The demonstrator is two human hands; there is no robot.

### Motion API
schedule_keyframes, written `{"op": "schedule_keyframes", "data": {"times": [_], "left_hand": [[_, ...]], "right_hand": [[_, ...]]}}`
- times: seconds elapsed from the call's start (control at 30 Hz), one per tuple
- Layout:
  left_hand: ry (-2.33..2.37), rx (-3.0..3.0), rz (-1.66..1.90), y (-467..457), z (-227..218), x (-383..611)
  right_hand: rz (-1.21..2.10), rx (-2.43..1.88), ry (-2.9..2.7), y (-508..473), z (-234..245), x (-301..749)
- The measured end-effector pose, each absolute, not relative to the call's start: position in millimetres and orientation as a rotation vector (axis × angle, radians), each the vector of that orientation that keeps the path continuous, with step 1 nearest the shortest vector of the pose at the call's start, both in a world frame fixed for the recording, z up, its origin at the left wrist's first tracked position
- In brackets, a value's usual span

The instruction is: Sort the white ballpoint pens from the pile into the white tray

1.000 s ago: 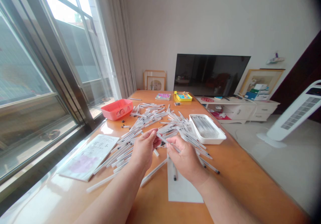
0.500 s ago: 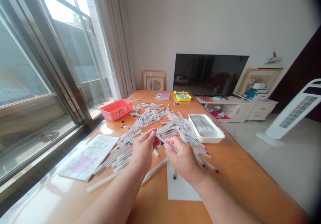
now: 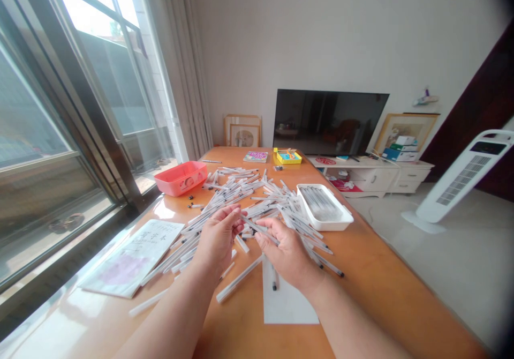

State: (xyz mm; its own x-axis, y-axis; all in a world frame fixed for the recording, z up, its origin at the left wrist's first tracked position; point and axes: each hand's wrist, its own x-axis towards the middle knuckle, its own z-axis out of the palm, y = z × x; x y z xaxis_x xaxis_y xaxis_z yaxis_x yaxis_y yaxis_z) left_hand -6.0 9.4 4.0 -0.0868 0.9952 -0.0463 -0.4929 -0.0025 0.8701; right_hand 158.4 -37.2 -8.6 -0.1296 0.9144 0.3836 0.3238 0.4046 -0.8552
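Both of my hands hold one slim white pen point(image 3: 257, 227) above the orange table point(image 3: 373, 289). My left hand point(image 3: 217, 237) pinches its far end with fingers closed. My right hand point(image 3: 286, 252) grips the near part, fingers curled round it. Behind and around the hands lies a big loose heap of white pens point(image 3: 249, 193). A white sheet of paper point(image 3: 283, 300) with one black-tipped pen point(image 3: 274, 279) on it lies under my right hand.
A white tray point(image 3: 326, 221) holding several pens stands at the right of the heap. A red basket point(image 3: 180, 178) sits at the left rear, a booklet point(image 3: 134, 256) by the window side. Small colourful boxes point(image 3: 287, 156) lie at the far table end. A tower fan point(image 3: 461, 179) stands right.
The view has shifted slightly, so the hands and table sit lower and further left. The hands keep the same pinch on the pen, drawn a little closer together.
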Motion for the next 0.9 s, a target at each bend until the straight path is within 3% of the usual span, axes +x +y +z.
{"op": "schedule_keyframes", "data": {"times": [0.23, 0.43, 0.67, 0.9], "left_hand": [[0.83, 0.657, 1.569, 19, 4, -17], [0.89, 0.703, 1.408, 13, 0, -10], [0.946, 1.053, 1.044, -3, 0, 5], [0.962, 1.236, 1.022, -7, 4, 6]], "right_hand": [[1.028, -1.071, -1.398, -32, -7, 160], [1.219, -0.896, -1.03, -27, -1, 162], [1.211, -0.904, -1.023, -25, -9, 160], [1.044, -1.06, -1.166, -28, -3, 158]]}}
